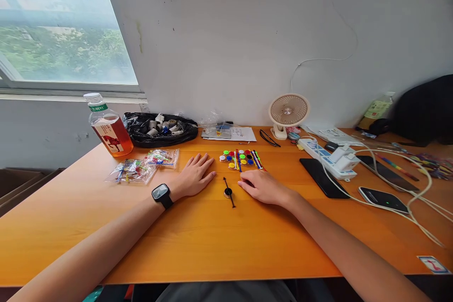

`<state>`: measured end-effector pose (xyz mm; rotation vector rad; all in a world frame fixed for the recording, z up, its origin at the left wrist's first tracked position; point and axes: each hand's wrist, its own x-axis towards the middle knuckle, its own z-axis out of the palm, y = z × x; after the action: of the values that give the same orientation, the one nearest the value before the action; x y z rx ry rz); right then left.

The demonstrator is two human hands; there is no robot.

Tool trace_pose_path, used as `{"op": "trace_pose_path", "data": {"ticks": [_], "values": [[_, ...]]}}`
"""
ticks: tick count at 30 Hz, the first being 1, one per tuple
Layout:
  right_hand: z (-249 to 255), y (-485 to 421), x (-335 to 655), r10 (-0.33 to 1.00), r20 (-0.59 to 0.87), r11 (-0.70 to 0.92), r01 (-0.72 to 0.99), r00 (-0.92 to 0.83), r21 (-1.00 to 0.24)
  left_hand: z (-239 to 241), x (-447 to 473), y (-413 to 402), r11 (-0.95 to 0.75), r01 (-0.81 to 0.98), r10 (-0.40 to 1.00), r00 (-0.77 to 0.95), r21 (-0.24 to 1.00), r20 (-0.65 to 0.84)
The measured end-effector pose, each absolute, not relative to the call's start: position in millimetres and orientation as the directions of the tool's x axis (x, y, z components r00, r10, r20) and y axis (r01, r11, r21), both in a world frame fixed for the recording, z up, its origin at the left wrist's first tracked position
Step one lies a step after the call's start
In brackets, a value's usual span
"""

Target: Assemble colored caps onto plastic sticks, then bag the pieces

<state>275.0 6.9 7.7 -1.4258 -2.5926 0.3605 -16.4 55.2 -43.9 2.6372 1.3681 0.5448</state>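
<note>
My left hand point(194, 177) lies flat on the wooden table with its fingers spread, holding nothing. On that wrist is a black smartwatch point(161, 192). My right hand point(261, 186) rests on the table loosely closed, fingers curled under; nothing shows in it. Between the hands lies a small black disc point(227, 193) with a thin black stick point(230, 195) across it. Just beyond my right hand are several coloured discs point(242, 156) in rows, with coloured plastic sticks point(257, 159) beside and among them.
Clear bags of coloured parts point(132, 170) and a drink bottle point(110, 127) stand left. Behind are a black bag of pipe fittings point(159, 130) and a small fan point(288, 113). To the right lie a power strip point(327, 158), a black phone point(322, 177) and white cables point(424, 174).
</note>
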Motion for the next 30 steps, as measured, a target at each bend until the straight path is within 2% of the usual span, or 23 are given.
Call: {"op": "trace_pose_path", "data": {"ticks": [7,30], "values": [[12.3,4.3,272.5,0.853,0.008,0.502,0.817,-0.521,-0.284,-47.0,-17.4,56.7,-0.585,0.757,0.809,0.519,0.292,0.275],[12.3,2.8,274.0,0.846,0.012,0.520,0.819,-0.533,-0.245,-40.8,-16.1,54.2,-0.584,0.773,0.810,0.536,0.248,0.236]]}}
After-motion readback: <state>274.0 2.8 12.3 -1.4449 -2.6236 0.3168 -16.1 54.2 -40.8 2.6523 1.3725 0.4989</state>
